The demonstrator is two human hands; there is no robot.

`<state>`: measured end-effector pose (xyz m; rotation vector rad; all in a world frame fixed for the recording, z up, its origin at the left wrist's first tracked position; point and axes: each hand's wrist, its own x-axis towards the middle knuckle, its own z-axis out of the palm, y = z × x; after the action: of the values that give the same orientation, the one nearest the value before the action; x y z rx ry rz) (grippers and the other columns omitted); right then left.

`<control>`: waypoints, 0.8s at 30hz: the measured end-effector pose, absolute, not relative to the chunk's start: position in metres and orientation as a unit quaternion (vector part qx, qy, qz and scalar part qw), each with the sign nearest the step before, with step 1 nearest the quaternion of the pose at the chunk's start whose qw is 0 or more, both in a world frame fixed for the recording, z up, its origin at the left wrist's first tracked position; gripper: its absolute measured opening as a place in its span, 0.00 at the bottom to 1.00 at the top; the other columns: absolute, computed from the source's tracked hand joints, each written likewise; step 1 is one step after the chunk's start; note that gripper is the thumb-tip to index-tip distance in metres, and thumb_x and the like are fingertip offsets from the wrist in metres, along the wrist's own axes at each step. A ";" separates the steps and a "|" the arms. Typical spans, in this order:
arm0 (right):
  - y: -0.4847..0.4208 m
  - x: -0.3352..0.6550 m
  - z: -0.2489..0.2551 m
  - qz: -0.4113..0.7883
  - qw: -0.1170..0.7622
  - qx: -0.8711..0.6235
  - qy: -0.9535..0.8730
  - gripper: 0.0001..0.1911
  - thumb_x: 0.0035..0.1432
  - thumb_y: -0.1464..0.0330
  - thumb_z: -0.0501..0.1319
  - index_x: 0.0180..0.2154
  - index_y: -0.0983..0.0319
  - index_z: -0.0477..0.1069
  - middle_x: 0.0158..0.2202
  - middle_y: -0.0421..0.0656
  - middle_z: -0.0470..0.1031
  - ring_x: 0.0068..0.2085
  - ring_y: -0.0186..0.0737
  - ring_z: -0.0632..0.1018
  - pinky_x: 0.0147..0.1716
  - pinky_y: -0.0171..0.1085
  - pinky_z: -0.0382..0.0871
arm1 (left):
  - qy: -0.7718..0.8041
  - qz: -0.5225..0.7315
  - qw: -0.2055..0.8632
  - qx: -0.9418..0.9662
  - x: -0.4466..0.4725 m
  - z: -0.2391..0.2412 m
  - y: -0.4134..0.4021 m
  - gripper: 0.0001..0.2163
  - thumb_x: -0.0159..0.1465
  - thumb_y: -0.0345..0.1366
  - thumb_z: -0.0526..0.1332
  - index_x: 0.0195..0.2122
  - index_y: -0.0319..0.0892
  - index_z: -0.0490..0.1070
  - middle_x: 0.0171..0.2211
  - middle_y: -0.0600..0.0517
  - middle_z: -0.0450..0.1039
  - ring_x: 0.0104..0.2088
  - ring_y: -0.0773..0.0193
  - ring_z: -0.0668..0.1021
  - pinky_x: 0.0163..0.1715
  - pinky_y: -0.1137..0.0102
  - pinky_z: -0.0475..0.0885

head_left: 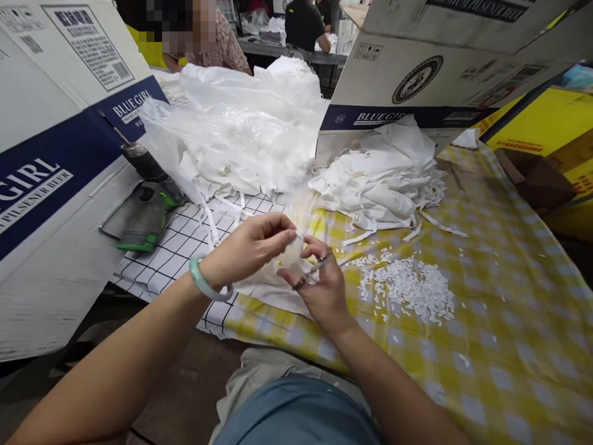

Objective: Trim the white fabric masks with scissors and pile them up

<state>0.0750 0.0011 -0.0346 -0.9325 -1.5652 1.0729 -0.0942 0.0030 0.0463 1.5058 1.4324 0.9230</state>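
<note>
My left hand [259,244], with a pale green bangle at the wrist, pinches a thin edge or strap of white fabric between thumb and fingertips. Close beside it, my right hand [322,284] curves around the same white fabric piece [293,254], thumb and index finger apart. Across the right fingers lies a slim metal tool with dark loops, which looks like small scissors [319,267]; its tip points right. Lower down, the fabric [273,287] spreads over the table edge. Just what the fingertips grip is small and partly hidden.
Small white pieces [412,287] lie scattered on the yellow checked cloth [504,321]. White garments with straps [380,179] are piled behind, beside clear plastic [250,123]. A cordless drill [148,191] stands left, between cartons [88,148]. Other people are in the background.
</note>
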 end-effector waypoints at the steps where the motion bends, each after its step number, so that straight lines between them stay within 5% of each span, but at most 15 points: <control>1: 0.005 0.071 -0.034 0.452 0.497 -0.384 -0.633 0.16 0.48 0.63 0.70 0.36 0.58 0.66 0.44 0.44 0.76 0.46 0.43 0.77 0.49 0.43 0.69 | 0.556 0.359 0.468 0.586 -0.089 0.053 -0.002 0.11 0.65 0.44 0.58 0.34 0.40 0.71 0.22 0.57 0.62 0.21 0.71 0.64 0.21 0.75 0.60; 4: 0.015 0.080 -0.030 0.545 0.480 -0.387 -0.568 0.12 0.50 0.65 0.67 0.35 0.59 0.67 0.33 0.38 0.73 0.34 0.36 0.76 0.37 0.37 0.71 | 0.565 0.353 0.490 0.563 -0.087 0.054 -0.010 0.13 0.66 0.45 0.58 0.34 0.40 0.71 0.24 0.56 0.63 0.23 0.71 0.65 0.22 0.76 0.61; 9: 0.033 0.121 -0.017 0.692 0.401 -0.376 -0.468 0.12 0.47 0.64 0.69 0.33 0.61 0.72 0.24 0.34 0.68 0.23 0.29 0.67 0.23 0.30 0.60 | 0.537 0.271 0.481 0.638 -0.088 0.033 -0.016 0.12 0.64 0.45 0.61 0.36 0.40 0.74 0.29 0.53 0.69 0.29 0.67 0.69 0.27 0.74 0.65; 14: 0.043 0.133 -0.013 0.741 0.388 -0.372 -0.403 0.14 0.41 0.66 0.73 0.31 0.62 0.73 0.23 0.34 0.69 0.23 0.28 0.67 0.22 0.30 0.58 | 0.466 0.257 0.534 0.657 -0.072 0.029 -0.019 0.13 0.67 0.42 0.57 0.31 0.40 0.76 0.26 0.52 0.67 0.28 0.66 0.69 0.28 0.73 0.66; 19: 0.027 0.113 -0.035 0.799 0.361 -0.329 -0.352 0.16 0.40 0.65 0.74 0.31 0.61 0.72 0.24 0.34 0.69 0.23 0.29 0.68 0.24 0.31 0.61 | 0.418 0.450 0.509 0.603 -0.047 0.019 -0.024 0.09 0.66 0.36 0.60 0.34 0.42 0.79 0.51 0.43 0.70 0.54 0.53 0.71 0.53 0.63 0.68; 24: 0.010 0.103 -0.046 0.790 0.378 -0.342 -0.340 0.20 0.42 0.59 0.74 0.32 0.61 0.70 0.25 0.34 0.70 0.25 0.30 0.69 0.26 0.32 0.63 | 0.428 0.554 0.538 0.470 -0.026 -0.002 -0.027 0.11 0.67 0.35 0.58 0.31 0.41 0.77 0.41 0.48 0.71 0.42 0.61 0.74 0.41 0.69 0.70</control>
<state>0.1035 0.0100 -0.0460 -0.8748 -0.8682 2.0191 -0.0265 -0.0272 -0.0023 1.1181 1.0171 1.3171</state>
